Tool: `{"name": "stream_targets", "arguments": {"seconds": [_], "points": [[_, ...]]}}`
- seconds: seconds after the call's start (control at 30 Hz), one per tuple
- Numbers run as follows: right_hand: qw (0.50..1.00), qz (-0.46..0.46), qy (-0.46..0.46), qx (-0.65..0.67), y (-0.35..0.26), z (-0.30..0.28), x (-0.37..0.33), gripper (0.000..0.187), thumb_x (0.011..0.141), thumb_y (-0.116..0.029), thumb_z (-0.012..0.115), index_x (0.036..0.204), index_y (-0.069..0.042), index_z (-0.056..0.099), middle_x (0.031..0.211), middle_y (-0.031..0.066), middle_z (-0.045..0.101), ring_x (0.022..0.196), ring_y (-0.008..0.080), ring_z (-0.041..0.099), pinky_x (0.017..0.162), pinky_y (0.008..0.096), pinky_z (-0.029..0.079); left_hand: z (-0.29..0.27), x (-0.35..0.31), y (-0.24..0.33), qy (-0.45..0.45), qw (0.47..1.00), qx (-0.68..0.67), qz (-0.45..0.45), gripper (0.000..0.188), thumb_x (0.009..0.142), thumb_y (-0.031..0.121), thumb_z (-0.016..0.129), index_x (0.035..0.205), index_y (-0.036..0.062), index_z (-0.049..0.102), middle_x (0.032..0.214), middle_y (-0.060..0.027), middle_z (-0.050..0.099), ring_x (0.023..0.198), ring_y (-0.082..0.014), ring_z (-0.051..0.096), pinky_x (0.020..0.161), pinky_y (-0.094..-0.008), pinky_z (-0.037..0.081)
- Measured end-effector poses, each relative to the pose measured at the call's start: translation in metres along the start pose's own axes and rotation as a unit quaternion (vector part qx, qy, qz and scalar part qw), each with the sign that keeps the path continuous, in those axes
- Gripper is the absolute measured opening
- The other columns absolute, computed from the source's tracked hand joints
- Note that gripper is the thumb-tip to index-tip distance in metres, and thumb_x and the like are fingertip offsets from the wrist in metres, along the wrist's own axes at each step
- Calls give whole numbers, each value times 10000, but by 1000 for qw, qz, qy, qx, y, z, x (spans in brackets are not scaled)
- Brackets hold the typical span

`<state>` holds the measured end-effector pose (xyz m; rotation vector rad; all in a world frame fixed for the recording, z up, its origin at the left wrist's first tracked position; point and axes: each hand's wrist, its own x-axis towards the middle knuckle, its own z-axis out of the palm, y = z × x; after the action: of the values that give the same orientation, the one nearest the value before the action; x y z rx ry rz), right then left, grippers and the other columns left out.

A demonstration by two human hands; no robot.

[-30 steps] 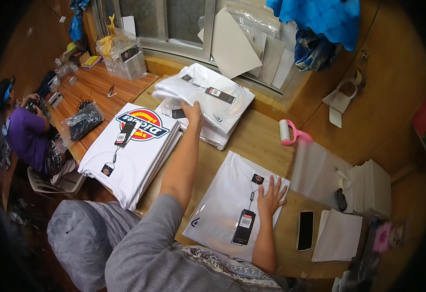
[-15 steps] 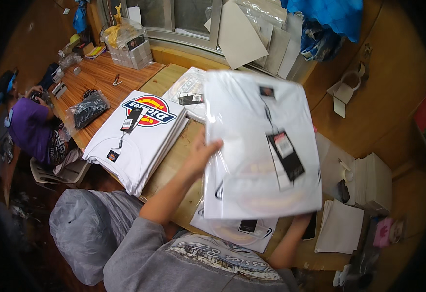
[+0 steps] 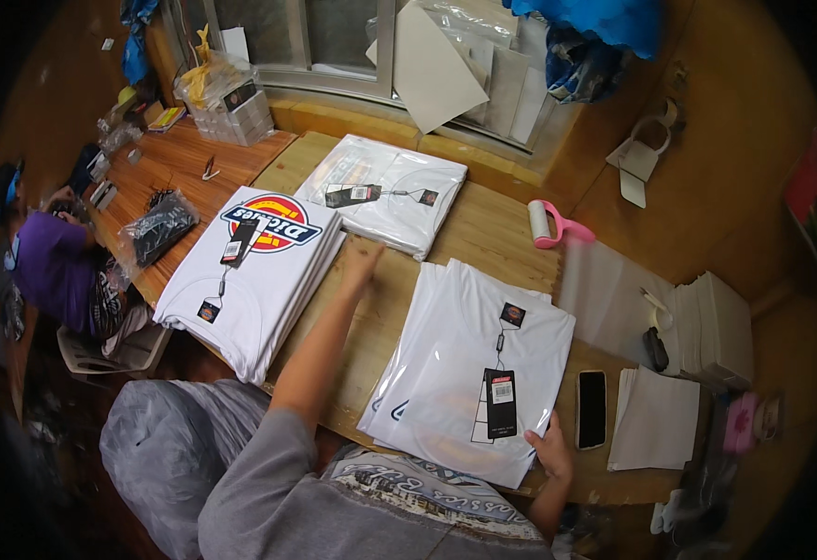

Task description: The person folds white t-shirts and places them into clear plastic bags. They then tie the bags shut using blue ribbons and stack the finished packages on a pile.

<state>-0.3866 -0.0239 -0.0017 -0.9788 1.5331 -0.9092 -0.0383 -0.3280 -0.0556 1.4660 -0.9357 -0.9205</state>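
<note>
A white T-shirt in a clear plastic bag (image 3: 455,373), with a black hang tag on it, lies at the front of the table on top of other bagged shirts. My right hand (image 3: 552,450) grips its lower right edge, thumb on top. My left hand (image 3: 360,259) is off it, over the table just before the bagged white shirts (image 3: 394,224) at the back; its fingers are blurred and partly hidden. To the left of my left arm sits a stack of folded white T-shirts (image 3: 231,308), the top one with a colourful printed logo and a black tag.
On the right are a pink lint roller (image 3: 544,226), a phone (image 3: 591,409), white sheets (image 3: 651,420) and a stack of pale boards (image 3: 717,327). A grey plastic sack (image 3: 170,457) stands at my left. Farther left sits a person in purple (image 3: 49,261) near a dark bagged item (image 3: 158,229).
The bagged T-shirt has come down from mid-air onto the front pile. My left hand has let go of it and moved left; my right hand stays at its edge.
</note>
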Motion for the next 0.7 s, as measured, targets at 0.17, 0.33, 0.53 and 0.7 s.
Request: {"name": "stream_targets", "arguments": {"seconds": [0.17, 0.33, 0.53, 0.7], "points": [[999, -16, 9, -48, 8, 0, -13, 547, 765, -47, 507, 1224, 11, 215, 1135, 143, 397, 1025, 208, 401, 878, 287, 305, 57, 96, 4, 73, 877, -298, -371, 504, 700, 280, 632, 1082, 39, 409, 919, -71, 500, 752, -216, 511, 616, -307, 434], [996, -16, 55, -67, 27, 0, -9, 538, 757, -77, 530, 1206, 9, 246, 1084, 164, 447, 998, 230, 435, 857, 310, 332, 83, 118, 18, 1, 871, -434, -231, 536, 644, -98, 529, 1140, 14, 360, 1064, -143, 465, 944, -269, 480, 806, -368, 407], [998, -4, 38, -49, 52, -5, 0, 581, 783, -199, 522, 1238, -8, 215, 1137, 138, 437, 1025, 248, 428, 874, 319, 319, 38, 52, 103, -179, 880, -438, -47, 465, 684, -46, 558, 1107, -28, 366, 1035, -137, 488, 938, -249, 496, 834, -348, 413], [973, 1, 82, 214, 11, -2, 9, 705, 794, -499, 406, 1289, -65, 153, 1255, 131, 308, 1127, 254, 324, 936, 369, 236, -20, -51, 146, -301, 848, -398, -177, 415, 714, 42, 539, 1079, -76, 379, 1006, -195, 506, 888, -277, 536, 815, -369, 437]]}}
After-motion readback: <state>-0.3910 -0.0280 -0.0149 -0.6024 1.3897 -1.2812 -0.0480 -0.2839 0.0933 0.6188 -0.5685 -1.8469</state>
